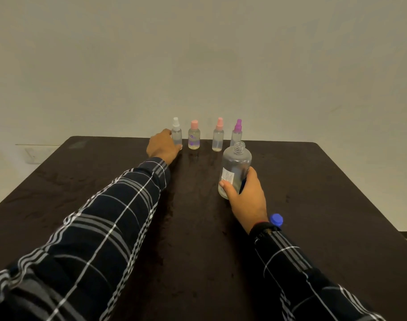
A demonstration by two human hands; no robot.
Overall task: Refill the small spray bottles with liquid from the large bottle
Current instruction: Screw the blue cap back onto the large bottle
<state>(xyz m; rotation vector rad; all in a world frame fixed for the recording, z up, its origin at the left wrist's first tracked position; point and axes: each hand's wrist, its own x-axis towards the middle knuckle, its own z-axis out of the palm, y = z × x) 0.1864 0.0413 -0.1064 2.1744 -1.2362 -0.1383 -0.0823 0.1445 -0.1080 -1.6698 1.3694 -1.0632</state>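
Snugly, left fingers point(166, 133) round white-topped bottle point(177, 133) — right fingers point(252, 175) round large bottle point(236, 165)

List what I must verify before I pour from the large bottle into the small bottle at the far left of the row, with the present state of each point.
1. Large bottle uncapped: ok, its neck is bare; the blue cap lies on the table beside the right wrist.
2. Right hand grips the large bottle: ok.
3. Left hand holds the white-top bottle: ok, fingers curl round it.
4. White-top bottle opened: not ok, its spray top is on.
5. Liquid in the large bottle: cannot tell, it is clear.
6. Pink-cap bottle, pink-spray bottle and purple-top bottle upright: ok.
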